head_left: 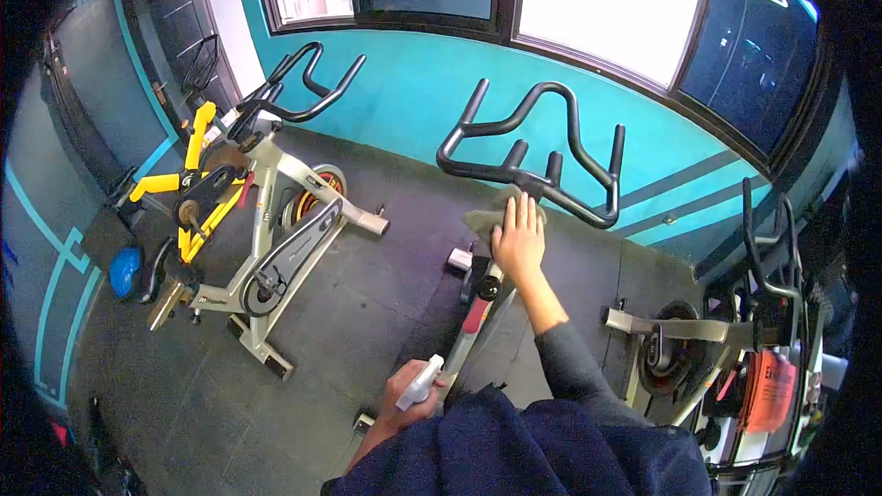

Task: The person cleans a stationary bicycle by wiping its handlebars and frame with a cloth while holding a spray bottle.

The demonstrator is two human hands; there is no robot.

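Note:
My right hand (520, 241) reaches out over the stem below the black handlebar (528, 176) of the exercise bike in front of me. Beneath its fingers is a greyish-green cloth (480, 219), held against the stem; the fingers lie long over it, and their undersides are hidden. Low in the view, my left hand (397, 395) is closed round a spray bottle with a white trigger head (422, 383). Most of that bottle is hidden by the hand and my dark clothing. The bike's silver and red frame (473, 320) runs between my two hands.
Another exercise bike (266, 193) stands to the left, beside a yellow frame (190, 179) and a blue ball-like object (125, 271). More bikes (680, 335) are at the right, near an orange sign (770, 390). A teal wall (395, 83) with windows rises ahead.

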